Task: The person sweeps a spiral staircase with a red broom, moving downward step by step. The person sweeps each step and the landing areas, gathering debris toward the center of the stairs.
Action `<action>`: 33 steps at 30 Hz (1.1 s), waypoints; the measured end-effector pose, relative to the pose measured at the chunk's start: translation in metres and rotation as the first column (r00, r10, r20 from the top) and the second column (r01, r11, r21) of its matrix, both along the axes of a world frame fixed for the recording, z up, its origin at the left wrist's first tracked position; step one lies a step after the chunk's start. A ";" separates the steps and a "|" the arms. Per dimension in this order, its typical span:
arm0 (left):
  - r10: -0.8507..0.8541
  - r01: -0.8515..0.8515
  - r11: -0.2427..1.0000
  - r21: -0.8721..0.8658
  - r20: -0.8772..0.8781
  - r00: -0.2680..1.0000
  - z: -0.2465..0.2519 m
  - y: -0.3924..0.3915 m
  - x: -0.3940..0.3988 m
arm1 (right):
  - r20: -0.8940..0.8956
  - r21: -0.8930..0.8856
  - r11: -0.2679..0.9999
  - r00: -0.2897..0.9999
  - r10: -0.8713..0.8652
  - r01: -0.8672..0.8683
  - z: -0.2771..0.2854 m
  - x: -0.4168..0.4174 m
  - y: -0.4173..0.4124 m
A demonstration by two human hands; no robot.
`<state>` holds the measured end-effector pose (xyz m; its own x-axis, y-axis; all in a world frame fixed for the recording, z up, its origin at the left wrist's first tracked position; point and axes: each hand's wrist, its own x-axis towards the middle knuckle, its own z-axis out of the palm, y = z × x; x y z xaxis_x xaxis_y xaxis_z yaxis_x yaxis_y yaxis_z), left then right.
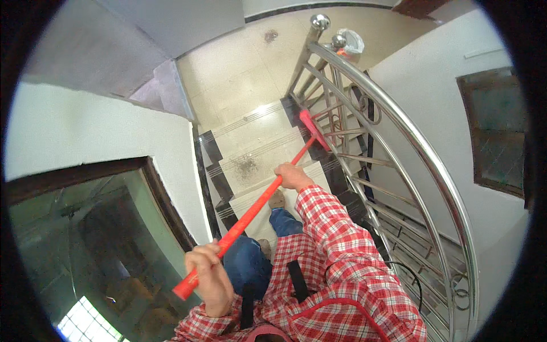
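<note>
Both of my hands are closed around the long red handle of a broom or floor brush (245, 220). My left hand (209, 271) grips it near its upper end, at the lower left of the view. Farther down the handle, near the middle of the picture, is my right hand (294, 176). The pinkish-red head (315, 130) lies at the railing side of a stair step, over the black edge tiles and close to the metal balusters. A scatter of dark debris (247, 166) is on a cream step left of the head.
A curved stainless-steel stair railing (423, 158) runs along the right. Cream steps with black edge tiles (220, 179) lead to a landing (239, 60) bearing a dark patch of debris (270, 36). A white wall and dark-framed window (154, 171) flank the left. My shoe (277, 199) stands on a step.
</note>
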<state>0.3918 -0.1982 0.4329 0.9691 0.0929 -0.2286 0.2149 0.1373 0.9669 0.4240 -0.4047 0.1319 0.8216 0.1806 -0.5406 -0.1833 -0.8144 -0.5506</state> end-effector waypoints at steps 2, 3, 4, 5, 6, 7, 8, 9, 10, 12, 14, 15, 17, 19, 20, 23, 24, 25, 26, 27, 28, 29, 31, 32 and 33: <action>-0.061 0.061 0.998 0.001 0.016 0.998 -0.013 0.014 -0.025 | 0.136 0.102 0.986 0.980 -0.148 0.135 -0.024 -0.028 0.027; -0.119 0.115 0.990 0.083 0.040 0.992 -0.009 0.019 -0.020 | 0.172 0.158 0.969 0.961 -0.216 0.190 -0.034 -0.035 0.039; -0.122 0.114 0.990 0.088 0.082 0.989 -0.005 0.016 -0.005 | 0.217 0.187 0.957 0.941 -0.260 0.222 -0.033 -0.027 0.038; -0.125 0.114 0.989 0.092 0.125 0.984 -0.001 0.011 0.010 | 0.234 0.228 0.944 0.927 -0.293 0.240 -0.033 -0.022 0.042; -0.151 0.135 0.985 0.103 0.175 0.973 0.007 0.005 0.021 | 0.246 0.276 0.924 0.911 -0.333 0.263 -0.032 -0.020 0.047; -0.167 0.137 0.982 0.131 0.254 0.953 0.024 -0.003 0.027 | 0.292 0.360 0.902 0.890 -0.350 0.237 -0.022 -0.011 0.061; -0.246 0.193 0.963 0.191 0.312 0.918 0.036 -0.013 0.034 | 0.334 0.426 0.881 0.869 -0.364 0.206 -0.015 -0.010 0.075; -0.229 0.149 0.964 0.219 0.406 0.885 0.057 -0.007 0.029 | 0.300 0.493 0.850 0.881 -0.365 0.184 0.010 -0.002 0.097; -0.309 0.235 0.949 0.209 0.475 0.824 0.070 -0.007 0.035 | 0.263 0.526 0.827 0.888 -0.377 0.196 0.028 0.000 0.107; -0.448 0.430 0.886 0.172 0.552 0.703 0.096 0.000 0.048 | 0.213 0.532 0.814 0.894 -0.394 0.232 0.055 -0.004 0.106; -0.391 0.309 0.920 0.240 0.597 0.701 0.107 0.007 0.040 | 0.202 0.520 0.822 0.901 -0.385 0.234 0.084 -0.007 0.103; -0.360 0.240 0.932 0.271 0.622 0.696 0.109 0.011 0.037 | 0.230 0.489 0.841 0.896 -0.380 0.231 0.088 -0.008 0.099; -0.117 0.171 0.984 -0.054 0.528 0.841 0.077 0.005 0.045 | 0.231 0.359 0.884 0.889 -0.395 0.299 0.088 -0.002 0.069; 0.005 0.002 1.000 -0.024 0.308 0.951 0.050 -0.020 0.049 | 0.271 0.302 0.885 0.858 -0.437 0.355 0.032 -0.005 0.037; 0.015 -0.015 1.000 -0.001 0.249 0.968 0.027 -0.024 0.045 | 0.296 0.255 0.897 0.854 -0.428 0.362 0.008 -0.004 0.029; -0.096 0.078 0.994 0.070 0.301 0.949 0.015 -0.023 0.043 | 0.338 0.349 0.850 0.793 -0.507 0.395 -0.002 -0.009 0.036; -0.062 0.043 0.997 0.069 0.307 0.950 0.021 -0.020 0.047 | 0.325 0.420 0.814 0.770 -0.548 0.402 -0.005 -0.008 0.049; -0.117 0.095 0.992 0.078 0.360 0.926 0.035 -0.022 0.055 | 0.310 0.489 0.767 0.739 -0.597 0.415 0.001 -0.002 0.068; -0.167 0.137 0.985 0.104 0.400 0.901 0.051 -0.028 0.059 | 0.292 0.560 0.720 0.716 -0.634 0.409 0.007 0.001 0.089; -0.205 0.164 0.978 0.132 0.433 0.878 0.057 -0.030 0.061 | 0.279 0.612 0.697 0.723 -0.632 0.374 0.033 0.001 0.101; -0.230 0.180 0.972 0.150 0.459 0.859 0.061 -0.037 0.062 | 0.295 0.612 0.701 0.716 -0.633 0.367 0.033 0.001 0.113; -0.255 0.195 0.966 0.170 0.483 0.838 0.064 -0.044 0.062 | 0.216 0.644 0.664 0.742 -0.635 0.381 0.033 -0.004 0.120; -0.324 0.271 0.946 0.179 0.491 0.809 0.053 -0.056 0.069 | 0.148 0.679 0.594 0.711 -0.687 0.433 0.025 -0.008 0.116; -0.358 0.301 0.934 0.194 0.483 0.799 0.054 -0.060 0.071 | 0.139 0.693 0.577 0.705 -0.695 0.432 0.025 -0.008 0.115; -0.392 0.334 0.920 0.206 0.476 0.787 0.056 -0.058 0.078 | 0.132 0.706 0.561 0.698 -0.704 0.433 0.029 -0.003 0.116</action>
<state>0.4694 -0.2562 0.4887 0.9126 -0.2935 0.2847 -0.2861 0.0391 0.9574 0.4207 -0.2890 0.1614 0.9601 -0.2418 -0.1405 -0.1659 -0.0879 -0.9822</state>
